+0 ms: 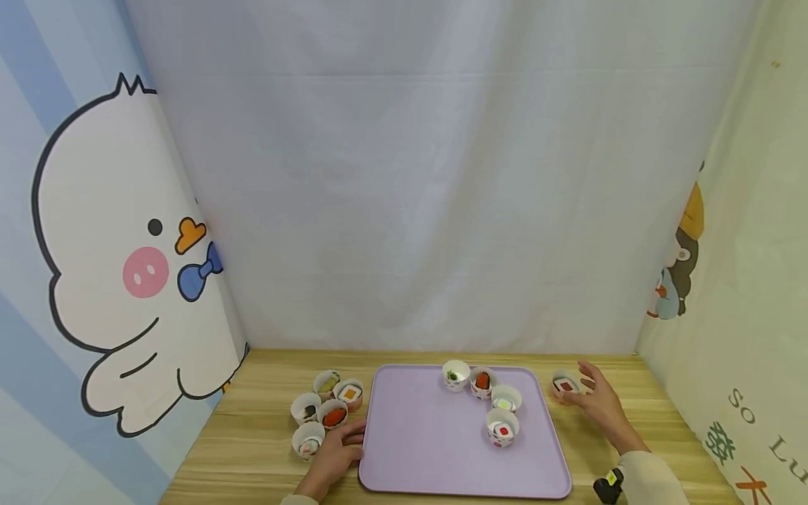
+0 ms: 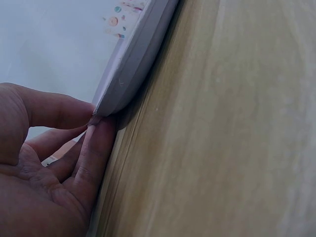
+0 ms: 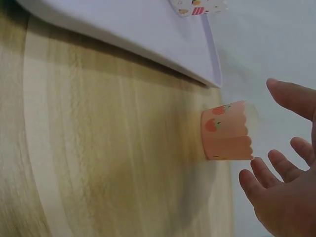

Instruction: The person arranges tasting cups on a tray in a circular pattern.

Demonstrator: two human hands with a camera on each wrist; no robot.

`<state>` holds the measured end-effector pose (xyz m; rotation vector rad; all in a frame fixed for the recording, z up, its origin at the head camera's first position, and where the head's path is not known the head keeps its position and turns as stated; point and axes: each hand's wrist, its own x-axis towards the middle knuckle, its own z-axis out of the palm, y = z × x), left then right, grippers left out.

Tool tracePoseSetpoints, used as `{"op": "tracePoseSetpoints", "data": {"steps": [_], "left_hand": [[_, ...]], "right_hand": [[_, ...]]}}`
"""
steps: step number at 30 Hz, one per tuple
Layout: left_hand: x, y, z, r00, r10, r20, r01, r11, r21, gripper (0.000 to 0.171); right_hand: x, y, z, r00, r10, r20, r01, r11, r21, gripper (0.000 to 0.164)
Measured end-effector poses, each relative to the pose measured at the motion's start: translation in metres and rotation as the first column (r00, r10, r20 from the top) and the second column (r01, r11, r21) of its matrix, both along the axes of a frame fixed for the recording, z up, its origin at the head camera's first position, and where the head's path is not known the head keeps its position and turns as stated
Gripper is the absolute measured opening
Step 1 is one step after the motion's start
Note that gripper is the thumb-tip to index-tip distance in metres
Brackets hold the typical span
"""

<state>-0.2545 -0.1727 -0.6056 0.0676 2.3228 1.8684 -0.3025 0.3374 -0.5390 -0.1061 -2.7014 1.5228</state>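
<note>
My left hand (image 1: 336, 452) is at the left edge of a lilac tray (image 1: 429, 449). In the left wrist view its thumb and fingers pinch the tray's rim (image 2: 118, 81). Right of the tray stands a pink paper baking cup (image 3: 227, 136) with a strawberry print. A white piece with a dark red square on top, like toy sushi, sits in that cup (image 1: 564, 386). My right hand (image 1: 602, 407) is beside this cup, fingers spread and holding nothing, with fingertips right at its scalloped rim in the right wrist view.
On the tray's right half stand several paper cups, among them one with a red-orange piece (image 1: 482, 381) and one with a red-centred white piece (image 1: 503, 429). Several more filled cups (image 1: 332, 414) cluster left of the tray. A pale curtain (image 1: 410, 210) hangs behind the wooden table (image 1: 233, 449).
</note>
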Motion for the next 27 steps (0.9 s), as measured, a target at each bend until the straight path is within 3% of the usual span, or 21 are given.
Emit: {"op": "tracePoseSetpoints", "data": {"steps": [11, 18, 27], "left_hand": [[0.001, 0.000, 0.001, 1.000, -0.006, 0.005, 0.006, 1.000, -0.006, 0.063], [0.001, 0.000, 0.003, 1.000, 0.001, 0.008, -0.001, 1.000, -0.016, 0.063], [-0.002, 0.000, 0.002, 1.000, -0.003, 0.014, 0.003, 1.000, -0.024, 0.062]], "right_hand": [[-0.009, 0.004, -0.018, 0.999, -0.009, 0.045, 0.010, 1.000, -0.014, 0.092], [-0.017, 0.013, -0.031, 0.996, 0.015, 0.089, -0.006, 0.994, -0.107, 0.091], [-0.020, 0.012, -0.041, 0.999, 0.012, 0.050, -0.006, 0.992, -0.128, 0.082]]}}
